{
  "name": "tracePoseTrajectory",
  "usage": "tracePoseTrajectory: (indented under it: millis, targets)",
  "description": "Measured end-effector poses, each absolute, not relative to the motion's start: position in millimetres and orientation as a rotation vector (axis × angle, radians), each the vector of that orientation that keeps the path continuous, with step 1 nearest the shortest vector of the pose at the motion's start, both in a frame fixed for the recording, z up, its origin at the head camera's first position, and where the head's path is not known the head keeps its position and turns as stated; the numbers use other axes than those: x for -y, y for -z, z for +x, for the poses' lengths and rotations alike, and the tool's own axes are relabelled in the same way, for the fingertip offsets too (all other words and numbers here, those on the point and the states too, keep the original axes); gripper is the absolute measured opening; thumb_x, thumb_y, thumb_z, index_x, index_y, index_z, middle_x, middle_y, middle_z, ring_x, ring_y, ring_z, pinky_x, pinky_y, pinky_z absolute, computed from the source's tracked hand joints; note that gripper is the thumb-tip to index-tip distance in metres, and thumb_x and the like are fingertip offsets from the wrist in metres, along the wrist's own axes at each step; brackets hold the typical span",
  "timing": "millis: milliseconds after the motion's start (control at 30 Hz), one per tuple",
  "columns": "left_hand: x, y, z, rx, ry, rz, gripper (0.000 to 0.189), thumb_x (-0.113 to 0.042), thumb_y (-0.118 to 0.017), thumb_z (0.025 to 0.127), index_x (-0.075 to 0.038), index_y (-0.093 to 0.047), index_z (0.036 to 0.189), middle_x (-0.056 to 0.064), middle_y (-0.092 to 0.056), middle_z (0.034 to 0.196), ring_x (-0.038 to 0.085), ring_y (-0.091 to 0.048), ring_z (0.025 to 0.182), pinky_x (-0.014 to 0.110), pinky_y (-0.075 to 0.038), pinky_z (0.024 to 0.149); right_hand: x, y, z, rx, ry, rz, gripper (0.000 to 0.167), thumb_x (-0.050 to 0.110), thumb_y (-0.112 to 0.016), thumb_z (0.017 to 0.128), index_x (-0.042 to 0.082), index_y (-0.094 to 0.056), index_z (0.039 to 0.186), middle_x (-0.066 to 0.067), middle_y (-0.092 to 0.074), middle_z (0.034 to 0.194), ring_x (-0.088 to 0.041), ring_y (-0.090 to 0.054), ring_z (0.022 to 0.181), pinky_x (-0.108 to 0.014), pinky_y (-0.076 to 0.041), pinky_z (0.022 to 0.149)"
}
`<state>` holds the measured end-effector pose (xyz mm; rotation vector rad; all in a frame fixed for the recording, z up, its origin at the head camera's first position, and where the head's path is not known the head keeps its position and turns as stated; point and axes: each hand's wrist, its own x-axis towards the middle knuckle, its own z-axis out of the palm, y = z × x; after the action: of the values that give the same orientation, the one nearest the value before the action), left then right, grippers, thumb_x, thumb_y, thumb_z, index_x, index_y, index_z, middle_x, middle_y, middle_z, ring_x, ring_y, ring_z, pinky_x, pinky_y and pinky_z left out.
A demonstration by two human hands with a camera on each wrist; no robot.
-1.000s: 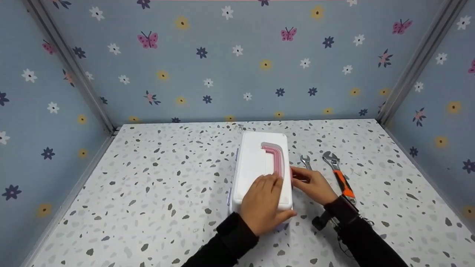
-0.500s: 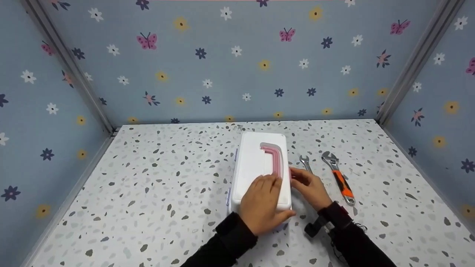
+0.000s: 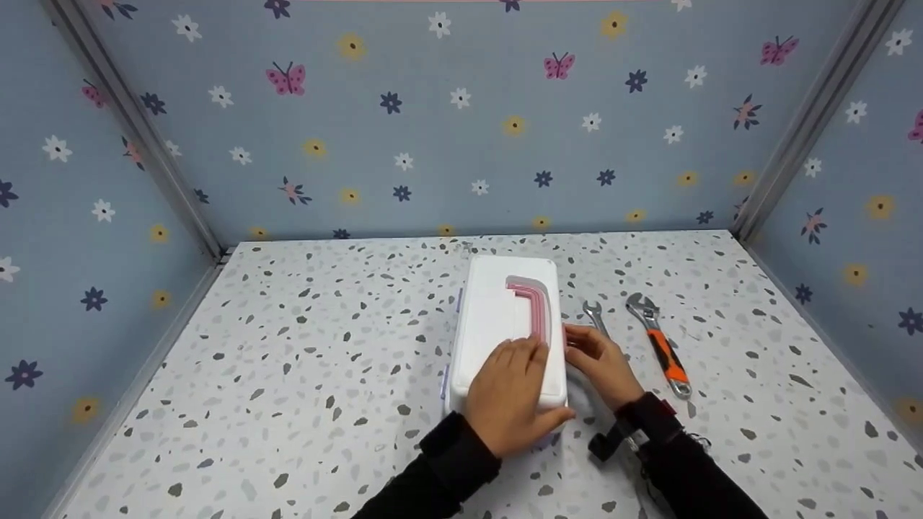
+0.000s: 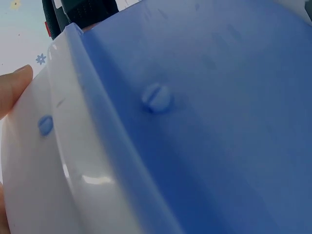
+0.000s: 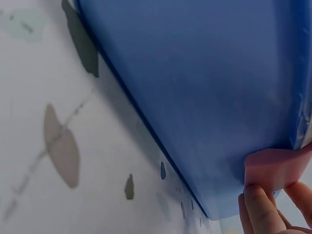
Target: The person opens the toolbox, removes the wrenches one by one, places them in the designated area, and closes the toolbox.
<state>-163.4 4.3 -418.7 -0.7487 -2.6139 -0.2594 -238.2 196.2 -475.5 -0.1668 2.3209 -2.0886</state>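
A storage box with a white lid [image 3: 497, 310] stands on the table, a pink carry handle [image 3: 537, 310] folded into its top. My left hand [image 3: 508, 400] rests on the near part of the lid, fingers extended over it and thumb out at the near right edge. At the box's right side is my right hand [image 3: 602, 364], fingers bent against it. The right wrist view shows those fingertips pinching a pink latch [image 5: 273, 168] on the blue-looking box wall [image 5: 195, 73]. In the left wrist view, the lid edge and box wall [image 4: 219, 122] fill most of the picture.
Right of the box lie a small open-end wrench [image 3: 595, 317], partly behind my right hand, and an adjustable wrench [image 3: 660, 346] with an orange and black grip. Purple latches [image 3: 444, 382] show on the box's left side. Flower-patterned walls [image 3: 461, 130] enclose the speckled table [image 3: 324, 360].
My right wrist has shifted slightly left and toward me, its fingers staying at the latch. The left hand and the box hold their places.
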Motion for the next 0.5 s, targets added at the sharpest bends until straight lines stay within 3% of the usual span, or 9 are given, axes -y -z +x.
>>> tracePoseTrajectory:
  millis: [267, 500]
  targets:
    - [1, 413, -161, 2.685, 0.389, -0.832, 0.088, -0.070, -0.051, 0.087, -0.004, -0.045, 0.145, 0.014, -0.046, 0.150, 0.027, -0.043, 0.139, 0.040, -0.031, 0.118, -199, 474, -238, -2.371, 2.012, -0.180, 0.041, 0.004, -0.064, 0.091, 0.000, -0.056, 0.131, -0.015, -0.059, 0.134, -0.017, -0.058, 0.118, -0.020, -0.049, 0.096]
    - [21, 403, -165, 2.591, 0.752, -0.956, 0.076, -0.054, -0.055, 0.095, 0.001, -0.043, 0.145, 0.017, -0.046, 0.149, 0.034, -0.038, 0.142, 0.043, -0.031, 0.119, -205, 465, -237, -2.435, 1.856, -0.290, 0.044, 0.009, -0.063, 0.094, -0.002, -0.054, 0.135, -0.022, -0.057, 0.135, -0.029, -0.060, 0.119, -0.022, -0.050, 0.093]
